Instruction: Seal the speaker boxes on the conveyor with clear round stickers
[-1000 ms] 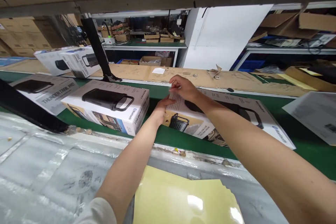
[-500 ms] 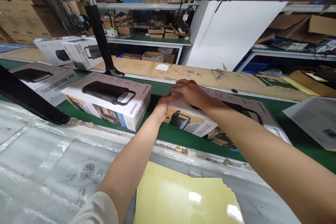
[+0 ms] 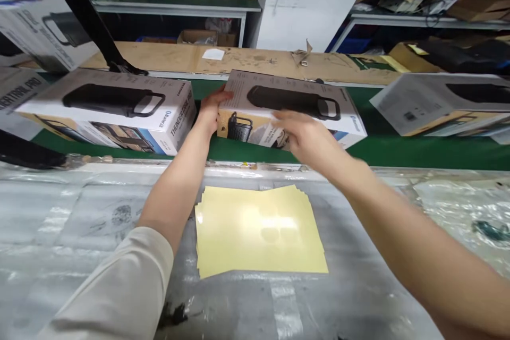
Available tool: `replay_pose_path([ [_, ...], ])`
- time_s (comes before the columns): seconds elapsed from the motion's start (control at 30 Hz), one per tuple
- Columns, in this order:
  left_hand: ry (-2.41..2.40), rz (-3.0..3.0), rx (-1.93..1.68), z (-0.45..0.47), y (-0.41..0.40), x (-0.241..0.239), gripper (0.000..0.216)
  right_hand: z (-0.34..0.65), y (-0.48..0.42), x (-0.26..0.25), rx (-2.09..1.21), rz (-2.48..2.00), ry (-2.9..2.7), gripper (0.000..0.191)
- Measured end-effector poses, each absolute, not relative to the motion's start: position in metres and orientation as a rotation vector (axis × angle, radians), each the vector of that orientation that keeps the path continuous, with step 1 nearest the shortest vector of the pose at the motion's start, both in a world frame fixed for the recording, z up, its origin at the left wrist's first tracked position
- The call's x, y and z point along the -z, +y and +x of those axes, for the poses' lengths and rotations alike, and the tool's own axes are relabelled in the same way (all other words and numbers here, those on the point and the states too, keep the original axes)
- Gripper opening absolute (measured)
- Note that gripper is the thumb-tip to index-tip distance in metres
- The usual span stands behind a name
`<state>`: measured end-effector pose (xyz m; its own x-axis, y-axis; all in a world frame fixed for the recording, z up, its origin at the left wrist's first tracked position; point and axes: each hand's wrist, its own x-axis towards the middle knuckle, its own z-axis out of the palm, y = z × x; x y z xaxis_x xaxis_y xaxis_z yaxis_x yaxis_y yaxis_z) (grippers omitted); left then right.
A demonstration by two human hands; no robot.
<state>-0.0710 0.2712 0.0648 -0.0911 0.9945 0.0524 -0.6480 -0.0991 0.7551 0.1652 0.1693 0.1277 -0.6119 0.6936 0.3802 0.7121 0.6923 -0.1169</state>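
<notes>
A green surface (image 3: 382, 155) underlies the speaker-printed white box (image 3: 274, 96), pillar (image 3: 311, 0) behind; left hand (image 3: 212, 110) and right hand (image 3: 308, 137), half-open, seemingly just touch it.

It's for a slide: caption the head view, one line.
Left hand at one end of a printed box, right hand by its front edge, yellow sheets nearby.

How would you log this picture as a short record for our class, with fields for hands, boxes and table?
Left hand: against the left end of the middle box
Right hand: at that box's front upper edge; contact unclear
Middle box: on the green surface, dark device pictured on top
Neighbours: left box, marked "Bluetooth"; right box
Table: bears stacked yellow sheets
</notes>
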Motion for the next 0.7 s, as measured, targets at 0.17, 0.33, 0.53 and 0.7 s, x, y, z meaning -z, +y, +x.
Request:
replay_pose_path([
  [0.17, 0.748, 0.684, -1.658, -0.074, 0.267, -0.066, 0.027, 0.187, 0.051, -0.088, -0.271, -0.991, -2.612, 0.027],
  [0.33, 1.16, 0.829, -1.681, -0.088, 0.24, -0.087, 0.025, 0.178, 0.032, -0.06, -0.414, -1.069, -2.667, 0.022],
  [0.53, 1.269, 1.668, -1.689, -0.079, 0.116, -0.076, 0.018, 0.18, 0.03, -0.054, -0.394, -0.998, -2.692, 0.017],
  [0.7, 0.991, 2.13, -0.986, -0.05, 0.034, -0.018, 0.024, 0.179, 0.025, -0.043, -0.321, -1.018, -2.665, 0.02],
])
